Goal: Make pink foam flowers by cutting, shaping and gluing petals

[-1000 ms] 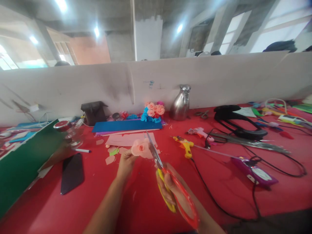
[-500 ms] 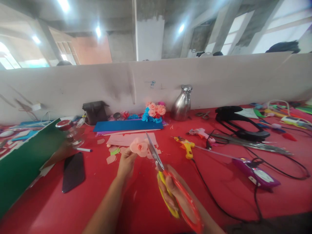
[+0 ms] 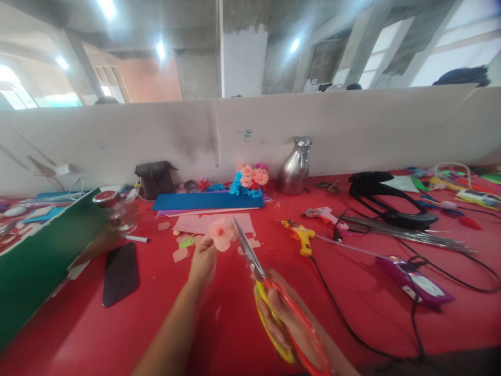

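My left hand is closed on a pink paper flower, held up above the red table. My right hand grips scissors with red and yellow handles. Their blades point up and left, and the tips sit just right of the flower. Pink paper sheets and scraps lie on the table behind the flower.
A black phone lies to the left, beside a green board and a glass jar. Blue sheets, a paper bouquet and a metal jug stand at the back. Glue guns, cables and a purple tool lie to the right.
The flower has turned a little and shifted left in my left hand. The scissors have drawn slightly back and down from it.
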Demonstrator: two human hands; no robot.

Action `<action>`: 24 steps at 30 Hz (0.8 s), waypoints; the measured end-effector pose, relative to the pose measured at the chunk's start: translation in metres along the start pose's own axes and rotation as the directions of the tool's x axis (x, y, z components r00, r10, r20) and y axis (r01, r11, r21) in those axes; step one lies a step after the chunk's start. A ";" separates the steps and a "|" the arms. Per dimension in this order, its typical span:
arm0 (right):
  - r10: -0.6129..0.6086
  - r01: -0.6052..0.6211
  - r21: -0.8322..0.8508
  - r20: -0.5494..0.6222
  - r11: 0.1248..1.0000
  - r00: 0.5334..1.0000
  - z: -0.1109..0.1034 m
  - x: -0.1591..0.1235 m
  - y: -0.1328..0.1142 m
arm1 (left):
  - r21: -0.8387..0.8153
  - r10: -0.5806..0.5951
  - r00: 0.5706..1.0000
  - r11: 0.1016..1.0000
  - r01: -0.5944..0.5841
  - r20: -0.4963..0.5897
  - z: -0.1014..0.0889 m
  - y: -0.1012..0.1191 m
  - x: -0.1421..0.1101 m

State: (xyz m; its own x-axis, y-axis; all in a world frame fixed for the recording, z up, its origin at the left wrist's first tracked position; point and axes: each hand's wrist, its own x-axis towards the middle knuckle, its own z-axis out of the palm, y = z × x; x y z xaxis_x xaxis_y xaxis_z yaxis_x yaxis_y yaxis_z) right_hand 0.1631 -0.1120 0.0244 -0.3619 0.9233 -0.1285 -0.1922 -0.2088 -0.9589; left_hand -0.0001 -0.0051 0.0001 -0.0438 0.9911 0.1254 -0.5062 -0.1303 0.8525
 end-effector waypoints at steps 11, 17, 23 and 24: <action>0.038 -0.037 0.023 -0.019 0.999 0.999 0.004 -0.002 -0.005 | -0.046 0.010 1.000 0.999 -0.010 0.000 -0.005 -0.003 0.003; 0.040 -0.040 0.044 -0.001 0.998 0.999 0.004 -0.003 -0.003 | -0.082 0.041 0.999 0.996 -0.043 -0.028 -0.006 -0.003 0.004; 0.068 -0.068 0.012 -0.010 0.998 0.998 0.001 -0.003 0.004 | -0.148 0.025 0.991 0.988 -0.045 -0.131 -0.003 0.001 0.003; 0.079 -0.079 0.008 -0.019 0.997 0.997 0.001 -0.004 0.004 | -0.158 0.016 0.988 0.987 -0.041 -0.154 -0.003 0.001 0.004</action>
State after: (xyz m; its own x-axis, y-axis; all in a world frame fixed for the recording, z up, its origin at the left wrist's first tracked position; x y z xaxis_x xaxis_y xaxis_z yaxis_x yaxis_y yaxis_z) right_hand 0.1628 -0.1166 0.0217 -0.3586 0.9099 -0.2085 -0.1701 -0.2833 -0.9438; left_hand -0.0032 -0.0016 0.0003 -0.1841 0.9811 0.0599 -0.6338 -0.1651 0.7556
